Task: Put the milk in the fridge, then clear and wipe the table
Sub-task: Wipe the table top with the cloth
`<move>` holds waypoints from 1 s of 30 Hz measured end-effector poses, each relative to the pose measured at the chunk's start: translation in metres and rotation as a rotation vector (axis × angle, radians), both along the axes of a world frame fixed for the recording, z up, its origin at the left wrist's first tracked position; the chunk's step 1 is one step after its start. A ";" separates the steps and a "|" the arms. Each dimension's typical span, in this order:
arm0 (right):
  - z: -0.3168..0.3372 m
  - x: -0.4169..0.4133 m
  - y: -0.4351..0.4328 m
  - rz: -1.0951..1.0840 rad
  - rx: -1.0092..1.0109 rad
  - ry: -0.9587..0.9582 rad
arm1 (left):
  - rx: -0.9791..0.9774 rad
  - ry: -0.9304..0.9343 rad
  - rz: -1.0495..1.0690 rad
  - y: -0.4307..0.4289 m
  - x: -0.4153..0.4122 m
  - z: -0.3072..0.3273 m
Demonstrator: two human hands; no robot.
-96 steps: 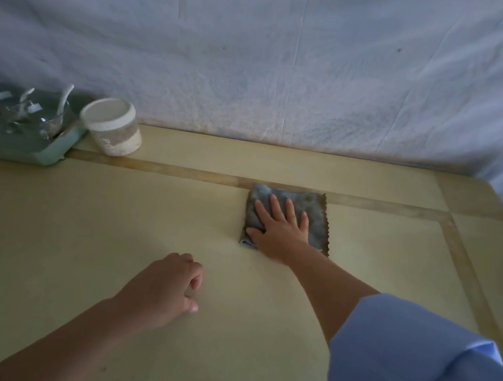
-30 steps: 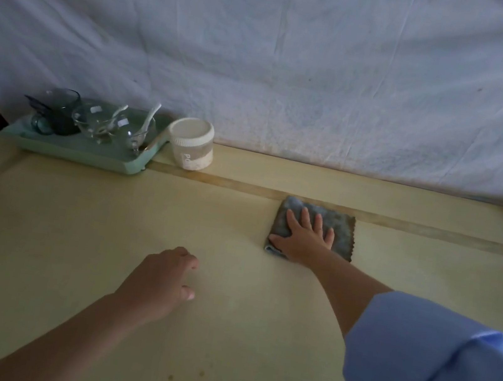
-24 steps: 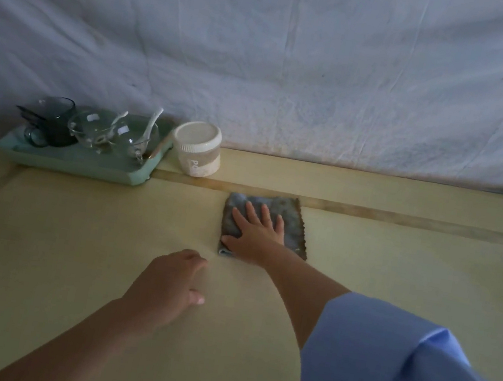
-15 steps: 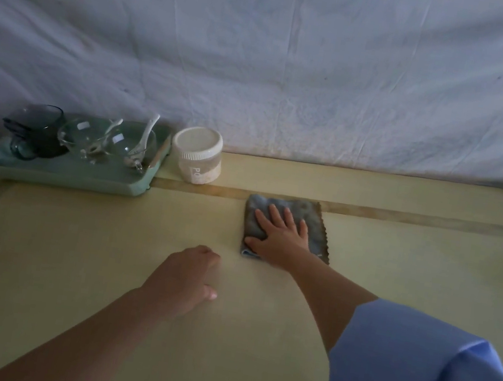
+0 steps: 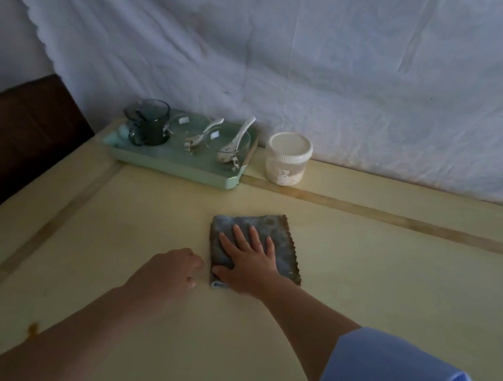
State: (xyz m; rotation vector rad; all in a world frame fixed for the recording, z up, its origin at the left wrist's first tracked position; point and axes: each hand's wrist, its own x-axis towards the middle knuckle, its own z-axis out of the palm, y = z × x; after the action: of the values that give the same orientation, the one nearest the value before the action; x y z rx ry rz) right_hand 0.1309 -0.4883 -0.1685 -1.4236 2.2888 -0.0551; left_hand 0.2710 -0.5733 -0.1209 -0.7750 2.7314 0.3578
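Since half a second ago the cloth (image 5: 256,247) and my right hand (image 5: 246,263) had slid a bit toward the near-left, ending closer to the left hand (image 5: 165,270); the view had also swung left, so the dark furniture (image 5: 9,152) past the table edge showed.

Right hand lay flat, fingers spread, palm pressing the folded cloth down, not gripping it. Left hand was loosely curled, knuckles on the table (image 5: 394,279), holding nothing that I could see.

Risks, my read:
- a brown spot (image 5: 33,328) sat near the left edge, well apart from the cloth. Short strokes in the middle would miss it.
- the tray (image 5: 175,166) with the dark glass mug (image 5: 150,123), glass bowls (image 5: 209,137) and spoons (image 5: 235,141), plus the white lidded jar (image 5: 286,159) just beside it, stood at the back. A long push forward could knock the jar or rattle the glassware.
- the surface under those things could not be wiped while they sat there, so clearing looked unfinished.
- flat-palm pressure only: the cloth could bunch or slip out on a fast stroke.

Cloth lay under the right hand, just beside the left thumb, near the table's middle. No milk or fridge in view.
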 end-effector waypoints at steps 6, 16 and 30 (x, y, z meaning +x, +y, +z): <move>0.001 0.049 -0.042 0.109 0.005 -0.006 | -0.063 -0.019 0.046 -0.022 0.042 -0.004; 0.012 0.043 -0.019 -0.055 0.089 -0.036 | 0.017 0.113 0.088 -0.014 0.053 0.006; 0.004 0.084 -0.038 0.029 0.013 -0.002 | 0.024 0.120 0.211 -0.021 0.089 0.003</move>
State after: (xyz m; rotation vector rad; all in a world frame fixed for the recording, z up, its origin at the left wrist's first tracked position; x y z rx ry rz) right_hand 0.2151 -0.5264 -0.1641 -1.4487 2.2625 -0.0331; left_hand 0.3600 -0.5944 -0.1180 -1.0718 2.7546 0.4954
